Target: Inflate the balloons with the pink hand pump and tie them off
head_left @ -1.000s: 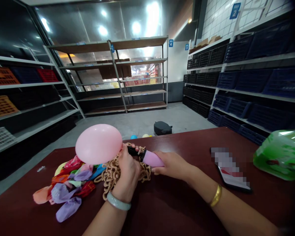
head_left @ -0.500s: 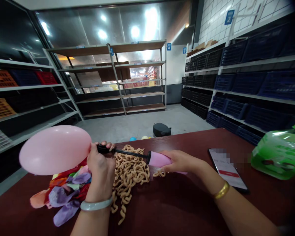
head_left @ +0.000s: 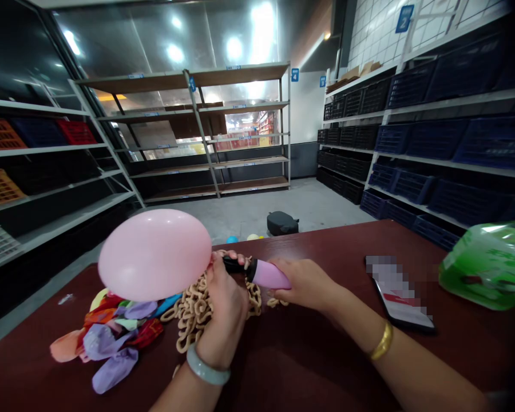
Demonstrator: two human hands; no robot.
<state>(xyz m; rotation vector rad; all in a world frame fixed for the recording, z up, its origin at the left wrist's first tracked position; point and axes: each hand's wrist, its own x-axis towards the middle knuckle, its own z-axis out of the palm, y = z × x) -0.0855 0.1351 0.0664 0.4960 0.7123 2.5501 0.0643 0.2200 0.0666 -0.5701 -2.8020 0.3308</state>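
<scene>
A pink inflated balloon sits at the end of a hand pump, its neck pinched by my left hand, whose fingers also wrap the pump's black end. My right hand grips the pump's pink barrel. Almost none of the black rod shows between the two hands. Under and around my left hand lies a heap of tan twisted pieces. To the left is a pile of limp balloons in purple, red, orange and other colours.
On the dark red table, a phone and a green jug stand to the right. Beyond the table are a dark grey object on the floor, a blue ball and shelves with crates at both sides.
My left hand has moved right, with the balloon, toward my right hand. The black rod has slid into the pink barrel. More of the limp balloons and the heap's left side now shows.
</scene>
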